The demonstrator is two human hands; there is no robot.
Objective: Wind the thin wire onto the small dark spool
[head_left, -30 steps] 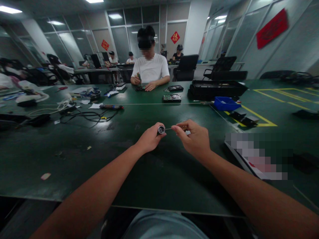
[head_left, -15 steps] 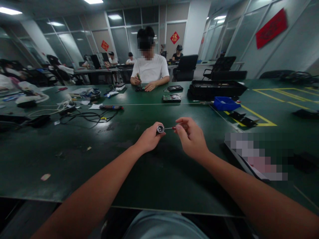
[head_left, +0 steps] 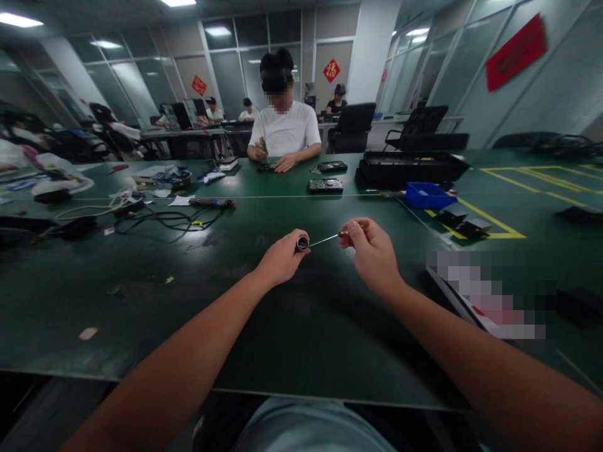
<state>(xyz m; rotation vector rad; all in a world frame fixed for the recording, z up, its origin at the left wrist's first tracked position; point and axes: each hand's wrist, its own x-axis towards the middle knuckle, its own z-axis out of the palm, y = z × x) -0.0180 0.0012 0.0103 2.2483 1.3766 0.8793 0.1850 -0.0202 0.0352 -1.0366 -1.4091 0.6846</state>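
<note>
My left hand [head_left: 281, 258] is wrapped round a dark cylindrical part [head_left: 302, 243] whose round, silver-rimmed end faces me. What lies inside the rim is too small to make out. A screwdriver [head_left: 325, 240] with a thin metal shaft and a reddish handle is pinched in my right hand [head_left: 374, 251]. Its shaft slants down to the left, and the tip meets the right side of the cylindrical part. Most of the handle is hidden by my fingers. Both hands are above the green table [head_left: 301, 333].
Black cables [head_left: 164, 220] and a brown-and-black tool [head_left: 211, 202] lie left. Ahead are a hard drive [head_left: 325, 186], a blue bin [head_left: 428, 196] and a long black tray [head_left: 409, 168]. A pixelated flat item [head_left: 480, 301] lies right. Across the table a person [head_left: 285, 132] works.
My right hand first loosened round the screwdriver handle, then closed on it again and drew back up and right. More of the shaft shows now. My left hand has barely moved.
</note>
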